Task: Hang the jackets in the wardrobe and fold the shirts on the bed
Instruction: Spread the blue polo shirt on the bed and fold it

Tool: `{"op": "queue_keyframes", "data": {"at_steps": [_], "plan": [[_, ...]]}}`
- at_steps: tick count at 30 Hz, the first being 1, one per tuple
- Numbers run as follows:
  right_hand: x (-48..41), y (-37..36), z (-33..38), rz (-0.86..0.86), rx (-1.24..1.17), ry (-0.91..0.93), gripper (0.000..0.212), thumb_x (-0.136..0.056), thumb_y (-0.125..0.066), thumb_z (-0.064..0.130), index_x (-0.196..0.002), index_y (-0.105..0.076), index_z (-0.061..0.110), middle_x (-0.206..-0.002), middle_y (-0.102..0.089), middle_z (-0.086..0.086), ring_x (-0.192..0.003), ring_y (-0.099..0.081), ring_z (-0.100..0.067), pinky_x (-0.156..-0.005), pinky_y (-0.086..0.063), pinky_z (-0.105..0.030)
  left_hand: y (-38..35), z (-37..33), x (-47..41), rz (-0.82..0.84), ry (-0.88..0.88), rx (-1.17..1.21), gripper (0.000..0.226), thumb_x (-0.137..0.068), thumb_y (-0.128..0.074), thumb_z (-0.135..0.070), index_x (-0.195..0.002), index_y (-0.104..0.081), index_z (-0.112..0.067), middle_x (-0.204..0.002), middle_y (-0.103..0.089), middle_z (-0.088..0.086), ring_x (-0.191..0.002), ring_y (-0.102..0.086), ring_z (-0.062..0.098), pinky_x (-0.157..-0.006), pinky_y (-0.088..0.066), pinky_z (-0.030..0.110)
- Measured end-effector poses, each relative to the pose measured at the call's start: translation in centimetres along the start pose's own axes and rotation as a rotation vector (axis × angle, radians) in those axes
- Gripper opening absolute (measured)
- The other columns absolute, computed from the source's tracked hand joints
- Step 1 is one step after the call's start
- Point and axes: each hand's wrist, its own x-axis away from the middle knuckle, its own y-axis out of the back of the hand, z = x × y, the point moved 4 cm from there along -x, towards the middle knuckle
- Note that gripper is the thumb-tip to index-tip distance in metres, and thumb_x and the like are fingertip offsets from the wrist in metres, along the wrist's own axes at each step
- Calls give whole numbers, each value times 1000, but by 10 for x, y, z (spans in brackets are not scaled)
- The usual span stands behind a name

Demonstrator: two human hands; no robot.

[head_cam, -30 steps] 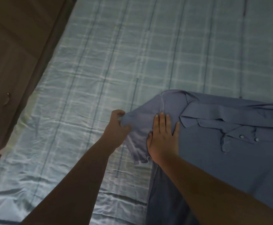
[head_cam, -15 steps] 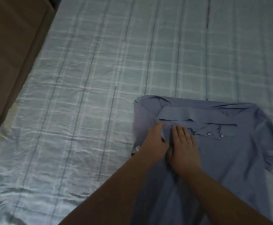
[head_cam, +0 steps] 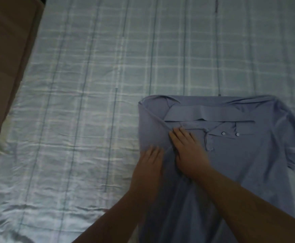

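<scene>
A blue polo shirt (head_cam: 248,163) lies face up on the bed (head_cam: 90,85), collar away from me, with two white buttons showing. Its left side and sleeve are folded inward over the chest, giving a straight left edge. The right sleeve still lies spread out at the far right. My left hand (head_cam: 149,165) rests flat on the folded left edge, fingers together. My right hand (head_cam: 187,151) presses flat on the fold just below the collar. Neither hand grips the fabric.
The bed carries a wrinkled light blue checked sheet. A brown wooden furniture front (head_cam: 4,58) runs along the bed's left edge. No jackets show in view.
The left sleeve, pinched in my left hand a second ago, now lies folded over the shirt. My left hand let go and slid back along the fold; both hands lie flat.
</scene>
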Motion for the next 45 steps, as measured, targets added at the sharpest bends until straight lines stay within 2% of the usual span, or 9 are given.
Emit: {"op": "queue_keyframes", "data": {"at_steps": [6, 11, 14, 20, 27, 31, 35, 40, 45], "plan": [[-2, 3, -12, -52, 43, 12, 64, -89, -49, 25, -151, -38, 14, -158, -34, -4, -146, -29, -23, -119, -22, -46, -16, 3, 21, 10, -34, 217, 47, -86, -55, -6, -132, -58, 4, -140, -52, 25, -130, -50, 42, -106, -40, 55], [-19, 18, -18, -237, -513, -309, 31, -92, -60, 19, -121, -62, 12, -113, -65, -2, -102, -60, -20, -93, -47, -33, -12, 6, 29, 13, 6, 211, 59, -74, -75, 5, -131, -60, 0, -138, -55, 22, -128, -54, 39, -108, -43, 50], [-29, 16, -19, -179, -593, -498, 7, -91, -61, 20, -95, -62, 15, -86, -62, 5, -80, -58, -16, -72, -40, -26, -2, 9, 26, -62, 108, 118, 49, -76, -71, -9, -125, -64, -7, -123, -63, 13, -111, -58, 32, -96, -46, 40], [-35, 24, -23, -253, -595, -622, 15, -97, -47, 22, -84, -45, 15, -66, -50, 2, -58, -45, -11, -48, -25, -27, 0, 24, 21, -60, 120, 123, 19, -75, -71, -4, -93, -70, -11, -90, -62, 10, -83, -57, 33, -72, -49, 43], [-18, 27, -30, -283, -516, -619, 13, -93, -59, 26, -98, -51, 17, -94, -56, -5, -87, -56, -28, -74, -38, -34, -17, 17, 30, -96, -12, -75, 19, -79, -73, -28, -98, -73, -26, -117, -66, 2, -107, -60, 31, -87, -44, 40], [-5, 34, -8, -464, -94, -246, 31, -86, -57, 15, -115, -58, 5, -120, -56, -18, -107, -52, -37, -91, -42, -44, -30, 11, 40, 17, -61, -157, 50, -86, -56, -32, -134, -59, -20, -147, -50, 11, -139, -42, 34, -114, -29, 53], [10, 5, 9, -120, 35, -38, 58, -96, -46, 27, -150, -36, 9, -158, -32, -12, -146, -26, -30, -119, -20, -48, -40, 1, 52, 123, 2, -126, 61, -89, -51, -37, -147, -46, -16, -153, -43, 12, -145, -32, 31, -118, -25, 52], [9, -12, 6, 134, 100, -124, 70, -101, -27, 45, -158, 2, 18, -166, 3, -1, -152, 6, -20, -122, 1, -48, -42, 2, 55, 199, 44, -179, 70, -93, -45, -52, -153, -34, -18, -157, -36, 10, -146, -29, 33, -117, -25, 55], [18, 17, 1, -108, -245, -70, 54, -94, -51, 16, -146, -42, 6, -153, -40, -14, -143, -33, -30, -119, -23, -42, -28, -14, 44, 119, 154, -165, 60, -87, -43, -43, -138, -56, -13, -142, -54, 13, -136, -44, 36, -112, -31, 59]]}}
